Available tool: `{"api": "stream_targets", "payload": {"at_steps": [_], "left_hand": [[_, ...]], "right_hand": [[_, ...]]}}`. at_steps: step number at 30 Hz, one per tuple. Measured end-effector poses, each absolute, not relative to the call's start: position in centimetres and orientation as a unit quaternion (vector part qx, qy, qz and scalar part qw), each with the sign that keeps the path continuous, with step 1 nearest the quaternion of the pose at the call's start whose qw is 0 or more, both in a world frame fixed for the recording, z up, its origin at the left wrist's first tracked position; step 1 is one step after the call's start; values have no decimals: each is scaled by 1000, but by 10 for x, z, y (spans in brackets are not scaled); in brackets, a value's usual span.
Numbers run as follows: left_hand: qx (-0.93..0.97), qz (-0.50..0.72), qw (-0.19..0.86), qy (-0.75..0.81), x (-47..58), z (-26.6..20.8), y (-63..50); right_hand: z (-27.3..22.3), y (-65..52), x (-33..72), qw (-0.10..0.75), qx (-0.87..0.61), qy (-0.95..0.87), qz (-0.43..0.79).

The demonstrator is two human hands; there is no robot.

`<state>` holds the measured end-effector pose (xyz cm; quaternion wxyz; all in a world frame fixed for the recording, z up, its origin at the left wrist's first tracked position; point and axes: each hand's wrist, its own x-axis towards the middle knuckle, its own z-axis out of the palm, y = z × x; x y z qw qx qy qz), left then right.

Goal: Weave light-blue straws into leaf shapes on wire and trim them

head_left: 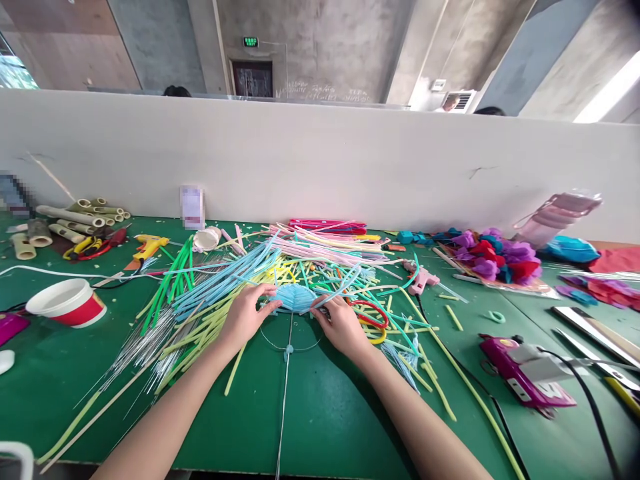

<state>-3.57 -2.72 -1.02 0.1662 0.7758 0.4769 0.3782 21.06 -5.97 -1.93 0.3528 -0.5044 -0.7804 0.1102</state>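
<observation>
A light-blue piece made of pipe cleaners laid side by side [295, 298] is held up on a thin wire frame over the table. At its left edge my left hand [247, 315] is closed, thumb and fingers pinching it. My right hand [341, 325] pinches the right edge, its fingertips partly hidden, with light-blue strands sticking out beyond them. Below hangs a round wire loop, joined by a small blue knot [289, 349] to a long wire stem [283, 407] running toward me. Scissors with red and yellow handles [373, 319] lie just past my right hand.
Loose blue pipe cleaners [225, 277], yellow-green ones and bare wires pile up beyond and left of my hands. A paper cup [67, 303] and yellow glue gun [150, 247] are left; a pink glue gun [423, 279], power strip [530, 377] and utility knife [600, 360] are right.
</observation>
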Motion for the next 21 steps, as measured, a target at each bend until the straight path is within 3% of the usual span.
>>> {"api": "stream_targets", "payload": {"at_steps": [3,9,13,21], "left_hand": [[817,323,52,475,-49,0,-27],[820,248,100,506,-64,5,-26],[822,292,58,486,-57,1,-25],[780,384,219,444,-27,2,-45]], "right_hand": [[-19,-60,211,354,-507,-778,112],[-19,-60,211,355,-507,-777,114],[-19,-62,210,352,-510,-776,119],[-18,-63,207,354,-503,-780,111]]}}
